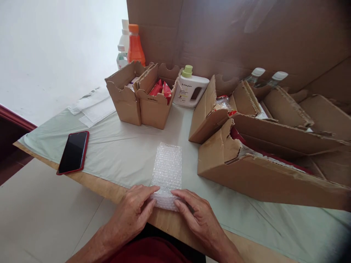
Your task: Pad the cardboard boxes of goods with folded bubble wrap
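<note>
Beneath our fingers, a table (109, 190) with a wooden edge carries a pale green cloth (115, 160), creased in places. A brown cardboard panel (205, 36) stands upright well beyond our fingertips. To the right of our fingers and farther out lies a long cardboard box (246, 179), its top open; behind it, farther from our fingers, runs a row of smaller open boxes (204, 120). A pair of cut-down boxes (153, 113) stands side by side, touching, ahead of our fingers and slightly left. Just right of that pair, a white jug (186, 93) with a green cap is upright. An orange bottle (135, 47) rises behind the pair, and white sheets (101, 106) lie far ahead and left of our fingers. Our left hand (134, 204) and right hand (199, 213) face each other, thumbs and forefingers pinching the two sides of a strip of bubble wrap (167, 166) at its near, folded end, by the table's edge; the rest lies flat, straight ahead of our fingertips. A phone (73, 151) in a red case, its screen dark, rests well left of our fingers. Red packets (157, 88), smallest here, peek from the right-hand box of the pair.
</note>
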The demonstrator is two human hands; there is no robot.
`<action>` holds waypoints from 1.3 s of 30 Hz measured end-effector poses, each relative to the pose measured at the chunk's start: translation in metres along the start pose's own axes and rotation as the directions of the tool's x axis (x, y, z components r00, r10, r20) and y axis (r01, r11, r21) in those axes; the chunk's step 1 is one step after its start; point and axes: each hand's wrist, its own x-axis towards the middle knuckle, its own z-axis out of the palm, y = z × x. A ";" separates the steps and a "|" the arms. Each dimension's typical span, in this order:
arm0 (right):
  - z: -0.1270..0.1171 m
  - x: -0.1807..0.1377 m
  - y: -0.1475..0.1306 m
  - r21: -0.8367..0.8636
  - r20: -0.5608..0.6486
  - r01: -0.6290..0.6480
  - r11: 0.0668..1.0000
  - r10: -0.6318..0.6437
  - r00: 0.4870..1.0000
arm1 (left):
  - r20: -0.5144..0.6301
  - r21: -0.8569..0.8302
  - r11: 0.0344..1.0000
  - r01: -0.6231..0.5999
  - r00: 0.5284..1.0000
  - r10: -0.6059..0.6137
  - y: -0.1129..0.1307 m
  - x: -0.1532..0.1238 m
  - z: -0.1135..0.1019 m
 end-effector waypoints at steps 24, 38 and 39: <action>0.003 -0.008 0.008 -0.336 -0.164 0.110 0.936 -0.173 0.971 | -0.045 0.191 0.981 -0.011 0.999 0.020 -0.016 0.027 0.017; -0.008 -0.002 0.004 -0.213 -0.048 0.056 0.975 -0.068 0.997 | 0.017 -0.002 0.999 -0.041 0.999 0.041 -0.010 0.012 0.002; -0.006 -0.003 0.005 -0.257 -0.110 0.052 0.965 -0.083 0.991 | 0.003 0.018 1.000 -0.022 1.000 0.022 -0.013 0.015 0.005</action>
